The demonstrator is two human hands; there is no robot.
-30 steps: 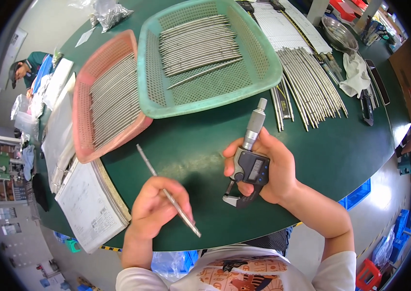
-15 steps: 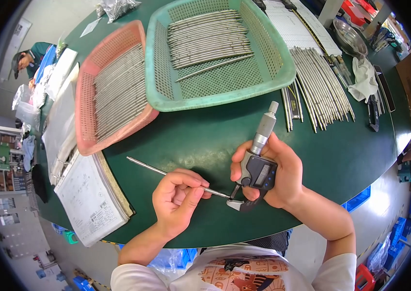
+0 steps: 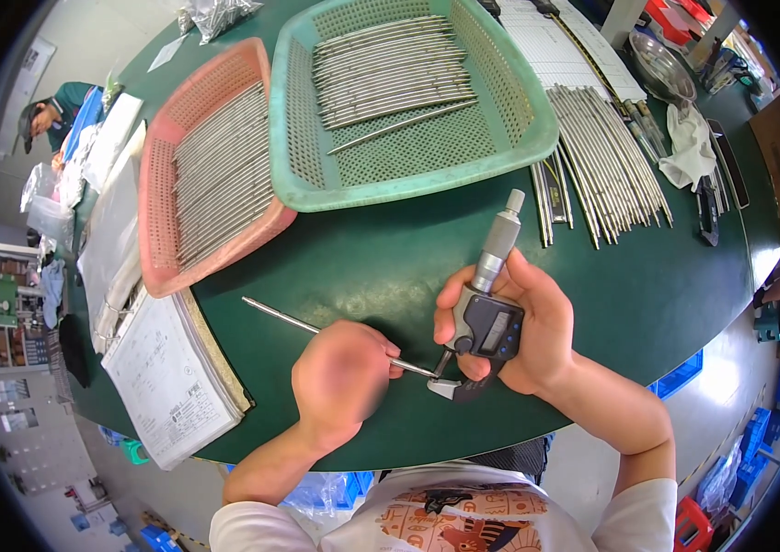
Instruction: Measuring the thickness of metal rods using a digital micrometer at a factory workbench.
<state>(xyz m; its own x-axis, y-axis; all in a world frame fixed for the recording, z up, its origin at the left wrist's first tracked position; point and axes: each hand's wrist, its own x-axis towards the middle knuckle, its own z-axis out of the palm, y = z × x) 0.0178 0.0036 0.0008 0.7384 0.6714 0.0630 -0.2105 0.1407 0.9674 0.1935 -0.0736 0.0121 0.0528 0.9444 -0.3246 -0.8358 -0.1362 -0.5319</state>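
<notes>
My left hand (image 3: 342,382) is closed around a thin metal rod (image 3: 280,316), its back turned up so most of the fingers are hidden. One end of the rod sticks out to the upper left; the other reaches the jaws of a digital micrometer (image 3: 493,327). My right hand (image 3: 537,322) grips the micrometer by its frame, its thimble pointing up and away. The rod's tip lies between the micrometer's measuring faces; whether both touch it I cannot tell.
A green basket (image 3: 408,195) and a pink basket (image 3: 158,212) with rows of metal rods stand behind my hands. More rods (image 3: 606,166) lie on the green table (image 3: 362,276) at right, near a white cloth (image 3: 688,152). An open binder (image 3: 169,377) lies at left.
My left hand has rolled over, so its back now faces up where the thumb and fingers showed before. The rod's tip stays at the micrometer jaws; my right hand is nearly still.
</notes>
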